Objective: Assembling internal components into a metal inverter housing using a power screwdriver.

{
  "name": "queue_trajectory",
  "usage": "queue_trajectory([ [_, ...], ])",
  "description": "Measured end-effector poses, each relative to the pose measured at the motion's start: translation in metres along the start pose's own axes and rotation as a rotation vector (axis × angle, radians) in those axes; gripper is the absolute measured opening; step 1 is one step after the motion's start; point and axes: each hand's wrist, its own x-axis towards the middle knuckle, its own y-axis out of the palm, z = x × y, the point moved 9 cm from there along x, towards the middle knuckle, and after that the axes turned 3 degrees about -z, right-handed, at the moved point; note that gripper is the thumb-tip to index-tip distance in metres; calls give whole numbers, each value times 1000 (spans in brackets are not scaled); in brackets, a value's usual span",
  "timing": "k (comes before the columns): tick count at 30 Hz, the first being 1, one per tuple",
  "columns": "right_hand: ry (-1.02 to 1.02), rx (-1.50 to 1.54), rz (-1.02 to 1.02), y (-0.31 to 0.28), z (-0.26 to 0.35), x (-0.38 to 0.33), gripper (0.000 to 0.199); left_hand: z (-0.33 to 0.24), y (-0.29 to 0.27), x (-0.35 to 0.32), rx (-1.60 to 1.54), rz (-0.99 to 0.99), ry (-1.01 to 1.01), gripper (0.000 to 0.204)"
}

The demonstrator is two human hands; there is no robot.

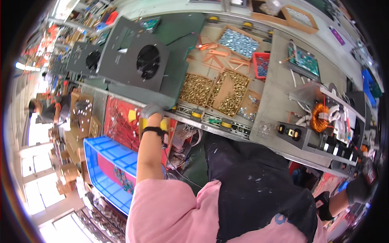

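Observation:
My left hand, in a grey glove, is at the front rail of the line, by the lower edge of a dark grey panel with a round fan opening. Its fingers are too hard to make out to say whether they grip anything. Far to the right, my right hand wears a dark glove and is closed around a dark power screwdriver with a red patch. The tool points toward an open metal chassis carrying a copper-wound ring coil and white cables.
Cardboard trays of brass fasteners and silver screws sit mid-bench beside copper strips and a red bin. A green circuit board lies farther right. Below left stands a blue crate; another person is beyond.

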Motion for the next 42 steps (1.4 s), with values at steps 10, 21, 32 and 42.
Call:
queue_trajectory([
  [10, -4, 455, 154, -7, -4, 4, 32, -83, -113, -70, -1003, 170, 492, 27],
  [21, -126, 385, 257, -64, -50, 137, 37, -458, -257, -479, -843, 666, 1112, 28],
  [32, -27, 398, 352, -77, -126, 228, 40, -632, -226, -589, 24, -126, 1240, 27],
  [42, 88, 500, 414, -35, -172, 226, 37, -632, -235, -607, 10, -405, 1445, 33],
])
